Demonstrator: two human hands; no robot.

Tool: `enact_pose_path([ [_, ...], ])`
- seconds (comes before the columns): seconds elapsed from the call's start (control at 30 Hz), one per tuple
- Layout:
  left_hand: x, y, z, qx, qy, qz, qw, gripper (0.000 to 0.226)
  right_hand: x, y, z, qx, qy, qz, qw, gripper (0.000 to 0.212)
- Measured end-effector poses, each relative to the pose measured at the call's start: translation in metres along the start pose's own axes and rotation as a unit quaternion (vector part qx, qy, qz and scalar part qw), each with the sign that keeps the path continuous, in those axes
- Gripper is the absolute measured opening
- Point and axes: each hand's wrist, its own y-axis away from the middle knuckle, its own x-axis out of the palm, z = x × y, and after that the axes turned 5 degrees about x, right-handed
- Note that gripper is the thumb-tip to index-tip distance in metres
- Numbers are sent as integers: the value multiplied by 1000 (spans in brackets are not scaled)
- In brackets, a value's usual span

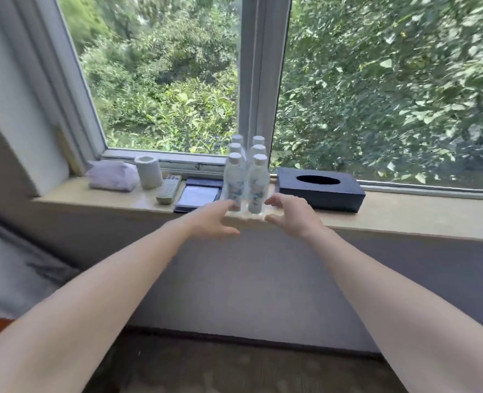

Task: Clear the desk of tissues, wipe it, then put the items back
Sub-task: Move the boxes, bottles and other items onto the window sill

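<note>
Six clear plastic water bottles with white caps (246, 177) stand in two tight rows at the front edge of the pale beige stone ledge (404, 214) that serves as the desk, between a dark folder holding a white notepad (199, 195) and a black rectangular tissue box with an oval slot (321, 191). The left hand (213, 219) and the right hand (291, 215) flank the front pair, both with fingers spread and gripping nothing. Blur hides whether any fingertip touches a bottle. The likely aim is to scoop the whole cluster at once, and that is the main risk: nothing visibly binds the bottles, so a squeeze low on the front two could leave the rear ones behind or tip them against the window glass (163, 80). They also sit close to the lip, so a nudge towards the person could drop one to the floor. A wide sweep of the left elbow might catch the grey remote control (168, 190) or the white paper roll (149, 172). The soft lavender tissue pack (112, 175) lies at the far left, untouched.
</note>
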Motion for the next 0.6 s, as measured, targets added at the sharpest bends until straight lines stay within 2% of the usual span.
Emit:
enact_pose_path([
  [0.13,-20,46,49,-99,-2,-60,993,71,21,-26,53,-76,-7,34,996,41],
  [0.3,-39,114,95,-229,-37,-122,965,70,56,-58,125,-173,-21,81,981,38],
  [0.43,-49,174,118,-335,-76,-151,927,72,85,-71,188,-258,-3,127,958,40],
  [0.6,-48,260,123,-454,-64,-206,864,67,122,-62,271,-362,16,186,914,43],
])
